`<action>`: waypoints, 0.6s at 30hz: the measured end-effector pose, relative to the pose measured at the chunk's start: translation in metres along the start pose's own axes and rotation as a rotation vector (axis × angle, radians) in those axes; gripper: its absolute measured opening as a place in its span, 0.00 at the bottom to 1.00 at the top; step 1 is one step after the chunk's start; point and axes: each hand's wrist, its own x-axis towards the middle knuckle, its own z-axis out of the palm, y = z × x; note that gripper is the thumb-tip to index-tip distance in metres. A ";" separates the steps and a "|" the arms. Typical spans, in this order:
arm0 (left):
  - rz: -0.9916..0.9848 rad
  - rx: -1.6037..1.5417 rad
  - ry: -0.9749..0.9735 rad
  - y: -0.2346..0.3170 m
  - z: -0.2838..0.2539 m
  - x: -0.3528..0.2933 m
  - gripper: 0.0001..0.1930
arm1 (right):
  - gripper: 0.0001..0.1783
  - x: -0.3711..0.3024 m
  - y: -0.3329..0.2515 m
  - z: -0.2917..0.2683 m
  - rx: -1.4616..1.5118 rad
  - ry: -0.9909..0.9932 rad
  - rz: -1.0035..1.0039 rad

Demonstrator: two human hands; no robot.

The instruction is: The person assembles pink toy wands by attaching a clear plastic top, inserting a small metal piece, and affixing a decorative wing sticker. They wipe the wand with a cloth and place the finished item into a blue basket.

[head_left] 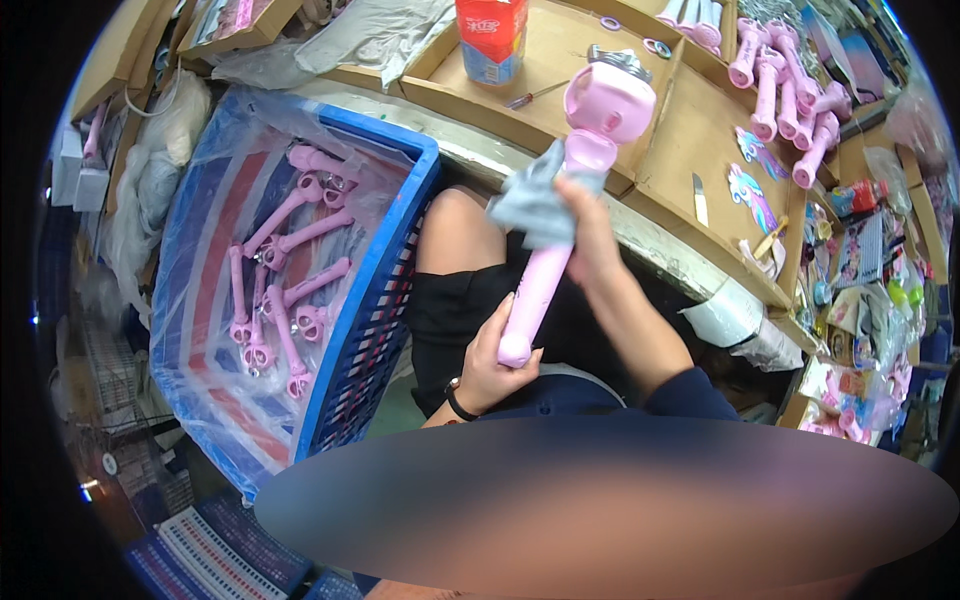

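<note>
A pink plastic toy wand (537,300), with a long handle and a wide rounded head, is tilted across my lap. My left hand (488,362) is closed round the lower end of the handle. Higher up, my right hand (594,232) presses a crumpled grey cloth (536,197) against the handle just below the head. The cloth hides part of the handle and some of my right fingers. The wand's head reaches over the front edge of a cardboard tray (480,105).
At my left stands a blue plastic basket (428,150), lined with clear sheeting and holding several pink wand parts (290,210). On the workbench are a red container (492,40), a screwdriver (535,95), a knife (700,198), unicorn-shaped cutouts (752,195) and piled pink handles (790,85).
</note>
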 end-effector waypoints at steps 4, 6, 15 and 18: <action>-0.092 -0.114 0.076 -0.007 0.010 -0.005 0.35 | 0.19 -0.048 0.049 0.002 -0.159 -0.124 0.094; -0.153 -0.214 -0.023 -0.009 0.009 -0.005 0.38 | 0.20 -0.066 0.057 -0.002 -0.230 -0.190 0.137; -0.101 -0.752 0.248 -0.016 -0.069 0.055 0.29 | 0.27 -0.073 0.027 -0.013 -0.462 -0.454 0.186; -0.121 -1.121 0.164 -0.013 -0.060 0.089 0.42 | 0.29 -0.074 0.034 0.000 -0.465 -0.642 0.410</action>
